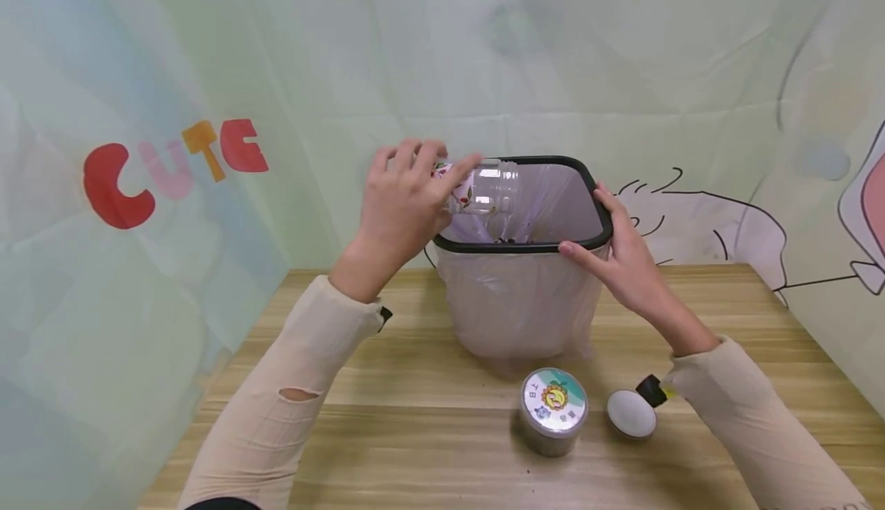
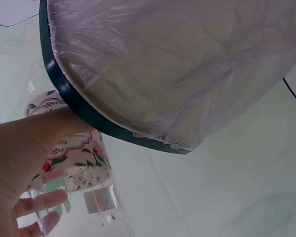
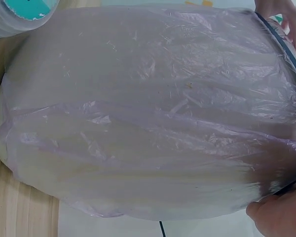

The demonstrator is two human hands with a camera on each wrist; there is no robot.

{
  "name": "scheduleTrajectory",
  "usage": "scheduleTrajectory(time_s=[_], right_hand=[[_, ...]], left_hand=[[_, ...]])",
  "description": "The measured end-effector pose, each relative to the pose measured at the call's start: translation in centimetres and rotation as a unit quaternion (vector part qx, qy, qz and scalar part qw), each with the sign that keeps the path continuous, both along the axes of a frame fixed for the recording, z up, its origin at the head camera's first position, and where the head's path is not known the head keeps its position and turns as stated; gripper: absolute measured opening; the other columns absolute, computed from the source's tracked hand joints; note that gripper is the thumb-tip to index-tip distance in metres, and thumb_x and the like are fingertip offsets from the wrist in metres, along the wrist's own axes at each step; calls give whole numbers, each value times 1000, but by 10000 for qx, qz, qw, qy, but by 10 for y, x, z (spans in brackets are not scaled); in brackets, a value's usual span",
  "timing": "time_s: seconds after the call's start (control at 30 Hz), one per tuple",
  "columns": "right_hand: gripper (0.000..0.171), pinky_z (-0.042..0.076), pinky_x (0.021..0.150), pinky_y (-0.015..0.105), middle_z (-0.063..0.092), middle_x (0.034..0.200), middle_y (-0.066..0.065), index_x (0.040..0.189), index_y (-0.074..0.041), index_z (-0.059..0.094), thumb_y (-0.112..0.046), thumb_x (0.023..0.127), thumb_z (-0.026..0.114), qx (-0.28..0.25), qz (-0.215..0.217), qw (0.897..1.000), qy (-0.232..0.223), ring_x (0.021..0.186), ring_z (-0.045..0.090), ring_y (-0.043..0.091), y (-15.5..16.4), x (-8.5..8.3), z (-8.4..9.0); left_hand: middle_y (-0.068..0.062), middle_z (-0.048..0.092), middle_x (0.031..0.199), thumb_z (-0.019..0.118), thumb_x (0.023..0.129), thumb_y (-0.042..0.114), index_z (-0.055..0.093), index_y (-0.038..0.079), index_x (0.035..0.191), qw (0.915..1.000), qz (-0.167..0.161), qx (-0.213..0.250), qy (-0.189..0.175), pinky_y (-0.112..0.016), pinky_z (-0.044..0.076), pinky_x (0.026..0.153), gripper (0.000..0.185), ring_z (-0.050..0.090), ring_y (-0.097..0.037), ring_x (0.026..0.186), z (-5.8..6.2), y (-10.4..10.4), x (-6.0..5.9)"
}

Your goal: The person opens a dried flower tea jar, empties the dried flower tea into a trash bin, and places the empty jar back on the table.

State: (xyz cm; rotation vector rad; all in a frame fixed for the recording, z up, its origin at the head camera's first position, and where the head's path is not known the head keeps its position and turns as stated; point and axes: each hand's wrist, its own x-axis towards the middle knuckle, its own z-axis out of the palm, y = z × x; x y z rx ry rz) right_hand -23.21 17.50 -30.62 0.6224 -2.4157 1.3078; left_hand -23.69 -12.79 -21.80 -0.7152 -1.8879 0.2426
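Observation:
My left hand (image 1: 404,191) grips a clear jar (image 1: 494,183) with a pink floral label, tipped on its side over the bin, its uncapped mouth pointing right. In the left wrist view, small dark bits cling inside the jar (image 2: 91,177). Below it stands a trash bin (image 1: 522,306) with a black rim, lined with a thin, pale purple plastic bag (image 3: 153,108). My right hand (image 1: 632,272) holds the bin's right front rim, thumb on the front edge and fingers round the side. Dark specks show inside the liner, just under the jar's mouth.
A round tub (image 1: 553,414) with a sunflower-printed lid stands on the wooden table (image 1: 401,433) in front of the bin. To its right lies a round white lid (image 1: 631,414). Printed cloth (image 1: 442,49) hangs behind and beside the table.

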Motion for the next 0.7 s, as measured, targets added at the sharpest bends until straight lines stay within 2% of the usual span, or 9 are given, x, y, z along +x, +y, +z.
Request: scheduleTrajectory(time_s=[0.07, 0.13, 0.3, 0.47, 0.7], right_hand=[[94, 15, 116, 59, 7, 166, 1, 160, -12, 13, -42, 92, 70, -38, 42, 10000, 4, 151, 10, 26, 1, 0, -1], [93, 15, 117, 56, 6, 166, 1, 160, -12, 12, -39, 92, 70, -125, 132, 9998, 1, 151, 10, 25, 1, 0, -1], [91, 21, 116, 53, 10, 166, 7, 161, -12, 8, -27, 94, 70, -556, 393, 9976, -136, 148, 20, 28, 5, 1, -3], [91, 26, 114, 51, 19, 163, 12, 161, -13, 7, -22, 95, 70, -813, 386, 9955, -296, 145, 28, 31, 7, 5, -8], [86, 30, 109, 21, 19, 164, 11, 160, -9, 14, -13, 94, 69, -1280, 500, 9898, -385, 148, 22, 30, 10, 9, -12]], left_hand=[[-10, 62, 106, 88, 69, 26, 66, 25, 128, 10000, 7, 48, -76, -46, 50, 74, 63, 60, -32, 94, 0, -1, 1], [-10, 63, 105, 91, 66, 35, 65, 24, 130, 9999, 16, 85, -89, -45, 50, 70, 70, 60, -32, 91, 0, -2, 2], [-10, 63, 101, 88, 69, 45, 64, 22, 132, 9999, 57, 148, 1, -41, 47, 60, 71, 60, -31, 84, -2, -4, 1], [-9, 64, 99, 83, 72, 53, 63, 18, 133, 9994, 109, 313, -60, -38, 46, 55, 73, 60, -30, 79, -5, -8, 0], [-11, 66, 98, 78, 76, 59, 59, 12, 134, 9977, 62, 623, -258, -39, 48, 55, 77, 61, -30, 75, -7, -13, 5]])
